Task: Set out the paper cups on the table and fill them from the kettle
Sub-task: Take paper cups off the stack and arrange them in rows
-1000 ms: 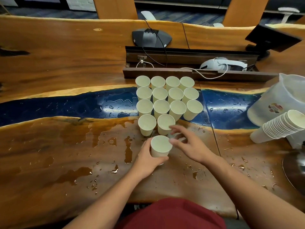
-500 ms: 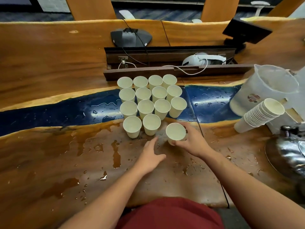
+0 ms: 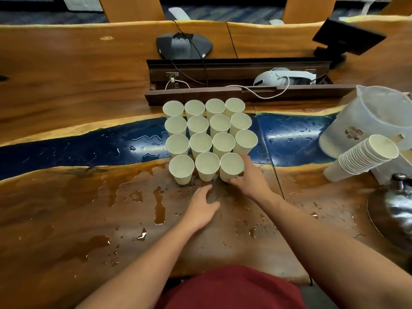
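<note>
1. Head view: fifteen empty paper cups (image 3: 201, 139) stand clustered on the wet bench (image 3: 66, 208).
2. Right hand (image 3: 252, 178) grips the nearest-right cup (image 3: 231, 167).
3. Left hand (image 3: 201, 206) rests spread, fingers relaxed.
4. Nested cup stack (image 3: 365, 156) lies beside the kettle (image 3: 401, 204).

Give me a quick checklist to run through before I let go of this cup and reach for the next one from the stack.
1. Cup in place: ok. The right hand holds the newest cup in the nearest row, beside its neighbour.
2. Cup standing on the table: cannot tell, its base is hidden by the fingers.
3. Row complete: not ok. The nearest row has three cups, the rows behind four each.
4. Left hand free: ok, it holds nothing, over the wet table.
5. Stack of cups available: ok, it lies tilted at the right, against the plastic jug.
6. Cups filled: cannot tell from this view.
</note>
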`<state>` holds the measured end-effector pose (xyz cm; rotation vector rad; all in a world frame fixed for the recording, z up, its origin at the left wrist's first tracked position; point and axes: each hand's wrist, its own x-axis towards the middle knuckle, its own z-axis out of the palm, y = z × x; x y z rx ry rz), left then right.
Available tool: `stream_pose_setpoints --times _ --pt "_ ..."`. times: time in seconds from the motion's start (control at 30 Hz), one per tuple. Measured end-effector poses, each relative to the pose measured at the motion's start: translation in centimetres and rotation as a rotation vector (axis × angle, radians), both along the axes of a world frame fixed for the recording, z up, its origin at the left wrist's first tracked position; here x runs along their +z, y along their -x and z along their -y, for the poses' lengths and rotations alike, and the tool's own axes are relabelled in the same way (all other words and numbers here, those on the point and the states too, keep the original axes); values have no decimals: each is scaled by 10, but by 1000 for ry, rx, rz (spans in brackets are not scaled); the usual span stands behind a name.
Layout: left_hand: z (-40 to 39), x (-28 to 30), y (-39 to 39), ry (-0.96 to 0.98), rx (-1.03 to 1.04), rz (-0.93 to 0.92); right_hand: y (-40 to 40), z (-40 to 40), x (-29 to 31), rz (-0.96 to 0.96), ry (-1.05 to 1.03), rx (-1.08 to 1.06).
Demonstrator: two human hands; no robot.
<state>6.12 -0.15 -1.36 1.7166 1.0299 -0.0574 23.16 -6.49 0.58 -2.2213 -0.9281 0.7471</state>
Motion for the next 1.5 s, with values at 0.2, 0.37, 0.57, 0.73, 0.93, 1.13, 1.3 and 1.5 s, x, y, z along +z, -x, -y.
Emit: stream_pose_setpoints --times 0.2,0.37,0.57,0.73,0.93,1.13,1.3,1.5 --pt "28 -5 -6 -5 -136 66 -20 44 -18 -140 31 -355" --pt "51 -4 -55 25 -258 121 -68 120 -32 -247 -67 -735" --pt "81 9 -126 28 -418 141 -127 182 -33 -351 -120 -1023" --pt "98 14 -185 36 -484 127 -165 195 -29 -308 -164 -1010" --pt "114 12 -245 37 -481 122 -204 194 -29 -198 -209 -882" --pt "124 3 -281 55 -453 96 -225 194 -32 -112 -220 -801" --pt "122 0 -288 87 -405 100 -217 195 -25 -85 -177 -669" --pt "111 6 -260 27 -365 258 -184 178 0 -149 -85 -304"
